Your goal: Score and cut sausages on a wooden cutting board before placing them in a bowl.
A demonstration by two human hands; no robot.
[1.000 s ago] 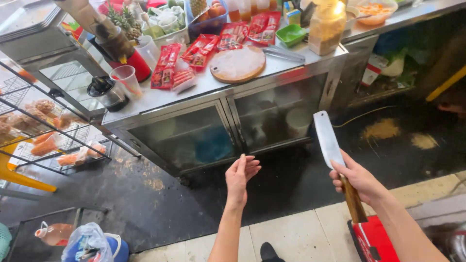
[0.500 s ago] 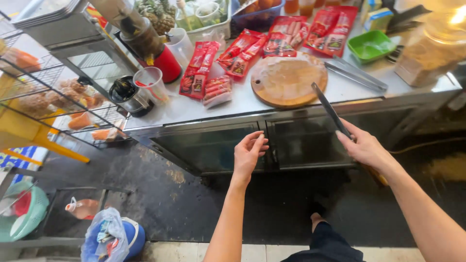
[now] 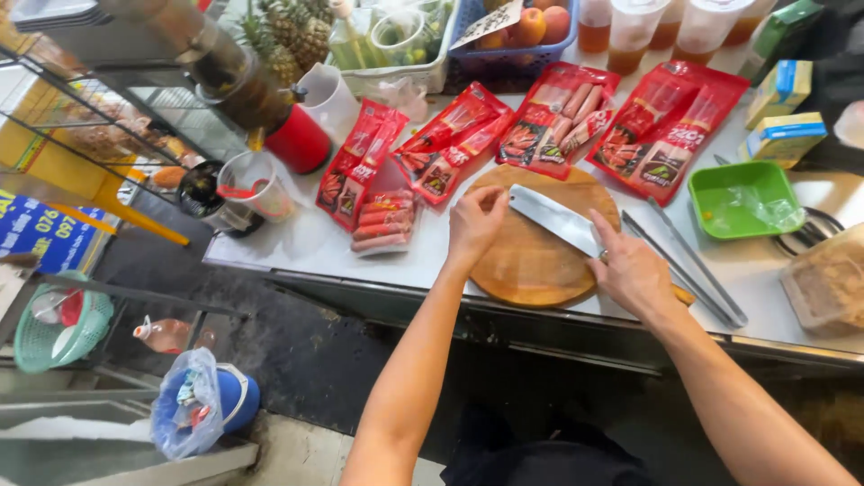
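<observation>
Since the previous frames, both hands have come up from below the counter edge and the cleaver (image 3: 556,219) has travelled from mid-air down onto the round wooden cutting board (image 3: 531,265). I am now seeing the right hand (image 3: 633,273) gripping the cleaver at the handle end, fingers wrapped closed around it, forefinger stretching along the spine. The blade is lying almost flat over the board, its tip pointing toward the left hand (image 3: 474,220). The left hand is resting at the board's upper left rim, fingers curling loosely, fingertips touching or just beside the blade tip; I cannot tell which.

Just left of the board an opened pack of sausages (image 3: 383,222) is lying on the counter (image 3: 306,243), near the left hand but apart from it. Behind the board, several sealed red sausage packets (image 3: 667,126) are fanning out. Metal tongs (image 3: 695,267) are lying just right of the right hand, and a green plastic tray (image 3: 743,200) is sitting beyond them.

The surface is a light steel counter, crowded. A clear plastic cup (image 3: 254,184) and a red cup (image 3: 299,139) are standing at the left end, with pineapples (image 3: 292,38) behind. Filled drink cups (image 3: 634,31) are lining the back edge.

Below, the floor is dark and wet-looking. A blue bucket with a plastic bag (image 3: 200,410) and a green basket (image 3: 59,320) are sitting at lower left.
</observation>
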